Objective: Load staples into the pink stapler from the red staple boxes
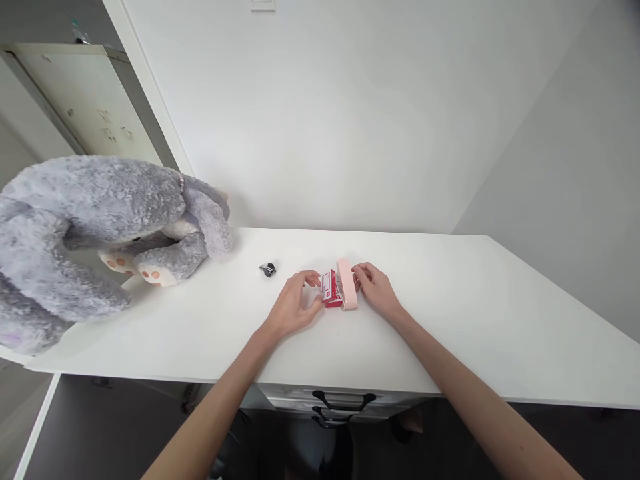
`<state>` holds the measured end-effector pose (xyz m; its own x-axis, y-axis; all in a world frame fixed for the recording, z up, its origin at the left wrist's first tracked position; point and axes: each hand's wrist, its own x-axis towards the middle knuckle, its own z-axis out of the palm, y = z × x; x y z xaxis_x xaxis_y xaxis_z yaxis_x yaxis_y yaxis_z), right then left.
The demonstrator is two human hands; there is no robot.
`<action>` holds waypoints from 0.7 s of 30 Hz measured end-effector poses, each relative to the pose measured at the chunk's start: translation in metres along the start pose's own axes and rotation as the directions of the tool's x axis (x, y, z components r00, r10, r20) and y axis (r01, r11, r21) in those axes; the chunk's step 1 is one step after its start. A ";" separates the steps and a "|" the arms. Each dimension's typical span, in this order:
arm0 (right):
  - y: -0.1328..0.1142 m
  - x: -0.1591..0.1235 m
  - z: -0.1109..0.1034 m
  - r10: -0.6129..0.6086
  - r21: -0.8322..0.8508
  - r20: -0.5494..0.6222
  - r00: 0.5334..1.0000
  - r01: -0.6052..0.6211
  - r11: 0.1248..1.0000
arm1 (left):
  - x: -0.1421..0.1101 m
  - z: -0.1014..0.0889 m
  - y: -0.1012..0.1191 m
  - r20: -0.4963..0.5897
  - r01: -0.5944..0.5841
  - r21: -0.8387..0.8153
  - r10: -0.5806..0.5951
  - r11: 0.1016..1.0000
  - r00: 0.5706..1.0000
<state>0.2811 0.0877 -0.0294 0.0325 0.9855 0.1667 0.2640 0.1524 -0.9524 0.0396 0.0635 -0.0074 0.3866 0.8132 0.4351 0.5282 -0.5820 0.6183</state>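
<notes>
A small red-and-white box point(327, 287) sits tilted on the white desk, with a second red part point(334, 304) beneath its edge; whether that is another box I cannot tell. My left hand point(295, 305) has its thumb and fingers at the two ends of the tilted box's left side, closed on it. Just right of the box, a pale pink stapler point(347, 285) lies lengthwise, pointing away from me. Curled fingers of my right hand point(377, 288) rest against the stapler's right side, their tips partly hidden behind it.
A small black-and-silver object point(269, 269) lies left of my left hand. A big grey plush toy point(110, 200) fills the desk's left end. Behind the desk point(450, 320) rises a white wall point(340, 120); drawers with black handles point(344, 402) are below its front edge.
</notes>
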 end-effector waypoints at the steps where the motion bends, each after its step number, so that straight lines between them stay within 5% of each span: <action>1: 0.000 0.000 0.000 -0.002 0.001 -0.001 1.000 0.002 1.000 | 0.000 0.000 0.001 0.001 -0.002 0.000 0.002 1.000 1.000; 21: 0.002 0.002 0.000 -0.008 0.008 0.006 1.000 0.008 1.000 | -0.002 -0.004 0.016 0.053 -0.043 -0.052 0.046 0.998 0.998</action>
<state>0.2821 0.0902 -0.0304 0.0249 0.9847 0.1726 0.2569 0.1605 -0.9530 0.0438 0.0525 0.0039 0.4502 0.7837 0.4279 0.4707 -0.6155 0.6322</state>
